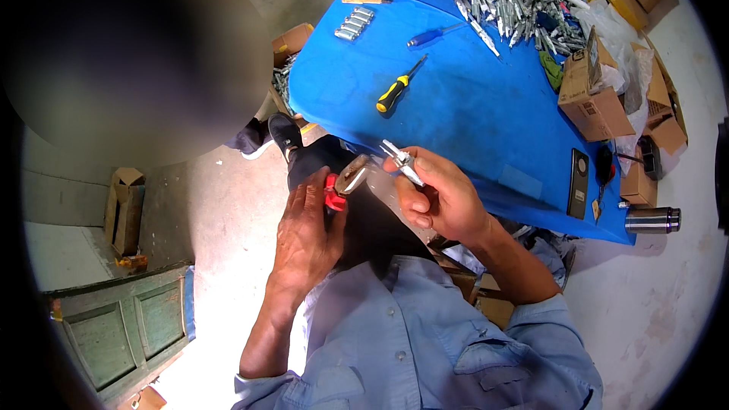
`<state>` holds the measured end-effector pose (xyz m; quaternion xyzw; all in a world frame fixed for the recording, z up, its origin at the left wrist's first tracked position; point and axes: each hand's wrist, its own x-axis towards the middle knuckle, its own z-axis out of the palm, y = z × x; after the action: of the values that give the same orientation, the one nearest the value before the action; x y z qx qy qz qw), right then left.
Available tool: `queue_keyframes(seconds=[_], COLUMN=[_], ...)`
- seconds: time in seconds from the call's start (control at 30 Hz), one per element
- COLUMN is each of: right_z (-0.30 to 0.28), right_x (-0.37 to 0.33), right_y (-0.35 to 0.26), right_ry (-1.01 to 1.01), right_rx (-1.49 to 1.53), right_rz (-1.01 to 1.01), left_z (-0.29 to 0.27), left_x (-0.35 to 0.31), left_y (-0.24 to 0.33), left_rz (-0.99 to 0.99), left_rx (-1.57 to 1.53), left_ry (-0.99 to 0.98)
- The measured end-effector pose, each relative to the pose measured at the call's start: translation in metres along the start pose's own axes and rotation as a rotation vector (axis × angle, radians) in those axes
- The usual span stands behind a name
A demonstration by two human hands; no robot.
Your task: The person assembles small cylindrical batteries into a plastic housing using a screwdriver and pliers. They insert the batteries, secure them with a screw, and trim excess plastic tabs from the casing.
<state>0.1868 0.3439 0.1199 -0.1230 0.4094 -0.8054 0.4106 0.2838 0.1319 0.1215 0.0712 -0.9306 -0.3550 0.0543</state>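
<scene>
My left hand (305,229) is closed around a pair of red-handled pliers (351,176), whose worn metal jaws point up and to the right. In my right hand (446,196), a small silver metal piece (405,165) with thin prongs is pinched between thumb and fingers. The jaws and the metal piece are a short gap apart, above my lap at the near edge of the blue table (326,91). My fingers hide part of the pliers' handles and the lower end of the metal piece.
On the table lie a yellow-and-black screwdriver (393,94), a blue-handled screwdriver (433,35), several silver cylinders (354,23) and a heap of metal parts (524,0). Toward the right are a cardboard box (596,106), a dark phone (578,182) and a steel flask (653,220).
</scene>
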Motion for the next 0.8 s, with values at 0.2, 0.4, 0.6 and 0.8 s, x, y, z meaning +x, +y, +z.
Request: queue_keyframes(seconds=[0.2, 0.4, 0.6, 0.8], right_z=[-0.006, -0.013, -0.025, -0.05], right_x=[0.005, 0.011, 0.015, 0.024], right_y=[0.007, 0.004, -0.002, -0.007], right_ry=[0.079, 0.172, 0.276, 0.302], right_rx=[0.24, 0.246, 0.235, 0.349], right_rz=[0.059, 0.054, 0.049, 0.036], left_z=[0.001, 0.006, 0.011, 0.025], left_x=[0.007, 0.027, 0.068, 0.128], left_y=[-0.002, -0.017, -0.022, -0.025], left_rz=[0.01, 0.062, 0.102, 0.153], left_rx=[0.027, 0.132, 0.255, 0.483], left_ry=[0.029, 0.063, 0.078, 0.088])
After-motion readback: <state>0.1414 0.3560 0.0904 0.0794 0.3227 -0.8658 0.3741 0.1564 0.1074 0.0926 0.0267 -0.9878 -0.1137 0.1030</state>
